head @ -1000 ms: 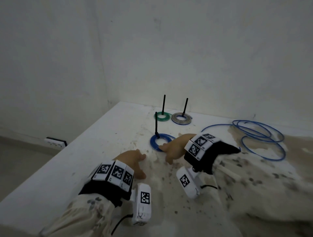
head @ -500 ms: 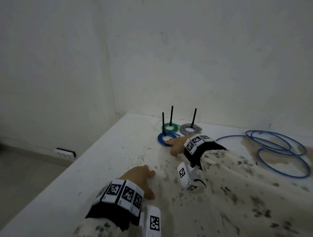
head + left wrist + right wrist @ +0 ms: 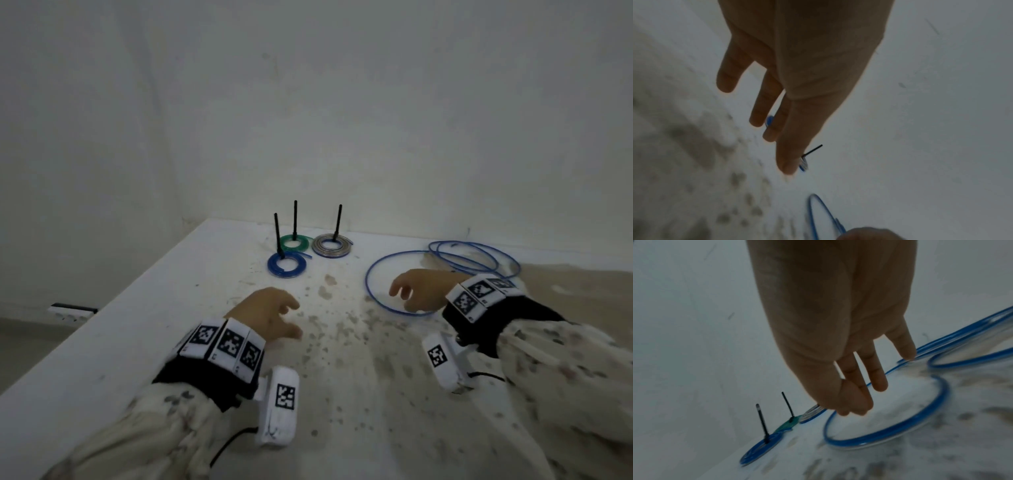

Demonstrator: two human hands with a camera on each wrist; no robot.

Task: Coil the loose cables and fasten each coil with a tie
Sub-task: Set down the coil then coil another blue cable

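So far three small coils [image 3: 287,265] lie tied beyond the left hand's [image 3: 270,313] loose, empty fingers; one loose blue cable [image 3: 445,260] sprawls under the right hand's [image 3: 419,291] spread fingers, untied on the worktop [image 3: 171,308].

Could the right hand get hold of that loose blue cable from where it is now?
Probably yes. The right hand, empty, hovers right over the loose blue cable, with nothing between them.

Upright ties [image 3: 295,219] behind, loose cable [image 3: 378,267] rightward.
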